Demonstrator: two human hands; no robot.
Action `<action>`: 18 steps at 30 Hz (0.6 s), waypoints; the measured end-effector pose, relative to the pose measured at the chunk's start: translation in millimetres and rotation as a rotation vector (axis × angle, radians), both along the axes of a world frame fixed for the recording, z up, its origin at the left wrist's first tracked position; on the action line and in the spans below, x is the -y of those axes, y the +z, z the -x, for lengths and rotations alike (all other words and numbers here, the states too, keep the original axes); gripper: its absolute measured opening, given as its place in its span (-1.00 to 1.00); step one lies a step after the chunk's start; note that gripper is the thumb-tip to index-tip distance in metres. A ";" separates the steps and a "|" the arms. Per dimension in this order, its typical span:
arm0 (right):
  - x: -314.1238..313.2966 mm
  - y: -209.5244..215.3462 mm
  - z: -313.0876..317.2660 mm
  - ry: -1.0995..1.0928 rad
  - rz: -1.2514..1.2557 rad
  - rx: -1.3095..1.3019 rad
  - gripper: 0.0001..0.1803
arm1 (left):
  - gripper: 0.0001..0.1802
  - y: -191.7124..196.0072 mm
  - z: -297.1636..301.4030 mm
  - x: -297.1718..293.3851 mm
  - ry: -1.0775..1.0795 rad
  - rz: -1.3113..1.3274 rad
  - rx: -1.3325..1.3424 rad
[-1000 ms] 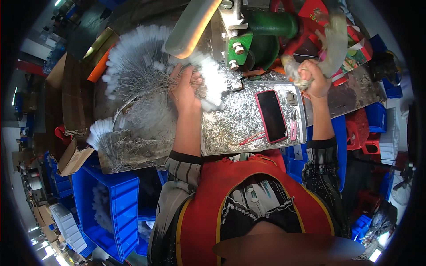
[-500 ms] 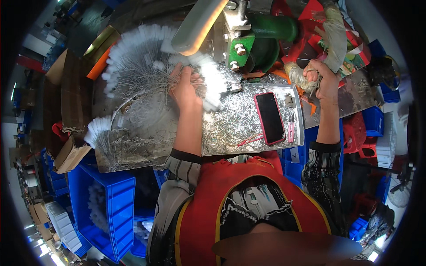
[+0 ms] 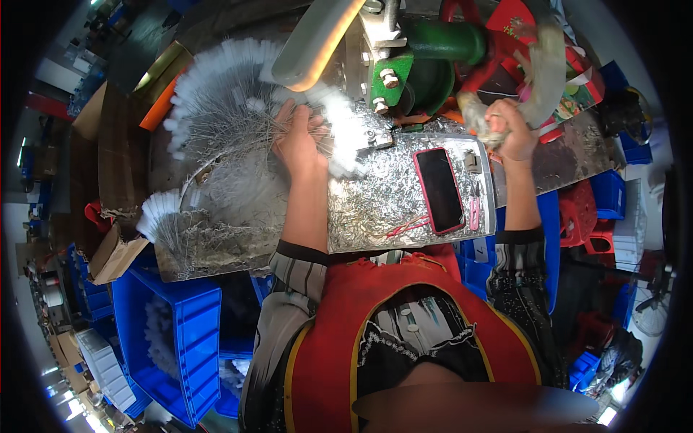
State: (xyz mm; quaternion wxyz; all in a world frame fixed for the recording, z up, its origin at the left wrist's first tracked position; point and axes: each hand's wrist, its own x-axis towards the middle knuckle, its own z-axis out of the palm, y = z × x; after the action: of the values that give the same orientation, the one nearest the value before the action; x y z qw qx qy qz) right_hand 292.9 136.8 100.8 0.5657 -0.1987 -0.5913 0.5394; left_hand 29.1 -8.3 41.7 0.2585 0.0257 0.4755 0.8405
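Note:
A large fan of white tufted brushes on thin wire stems [image 3: 224, 94] lies over the left of the bench. My left hand [image 3: 297, 141] is in at the right edge of this fan, fingers curled around some stems under the lamp's glare, which partly hides the tips. My right hand [image 3: 511, 130] is wrapped around the cloth-bound handle [image 3: 497, 136] of a green and red hand-cranked machine [image 3: 444, 43]. Between my hands, next to the glare, sits a small metal block [image 3: 377, 137] at the machine's foot.
A lamp [image 3: 317, 47] hangs above the left hand. A phone in a pink case [image 3: 439, 191] and pink-handled snips [image 3: 474, 209] lie on a tray [image 3: 361, 242] strewn with metal bits. Blue bins [image 3: 195, 346] stand below left, a cardboard box [image 3: 119, 151] left.
My right hand and the bound handle have moved left and slightly down, with the curved pale crank piece blurred by motion. My left hand has hardly shifted.

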 end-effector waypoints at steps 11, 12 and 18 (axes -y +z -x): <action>9.6 44.0 0.4 -0.060 0.324 0.153 -0.87 | -0.54 -4.7 4.1 4.7 -0.156 -0.084 -0.041; 10.2 44.0 -1.7 -0.064 0.325 0.156 -0.87 | -0.54 -5.0 2.1 3.1 -0.159 -0.084 -0.037; 11.6 39.0 -1.2 -0.110 0.327 0.137 -0.89 | -0.54 -1.0 1.4 0.4 -0.143 -0.040 -0.047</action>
State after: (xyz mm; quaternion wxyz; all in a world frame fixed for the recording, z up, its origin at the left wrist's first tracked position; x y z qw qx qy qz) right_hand 294.2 125.3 139.7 0.5129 -0.3565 -0.5209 0.5818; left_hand 27.7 -8.7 40.7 0.3062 0.0846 0.4614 0.8284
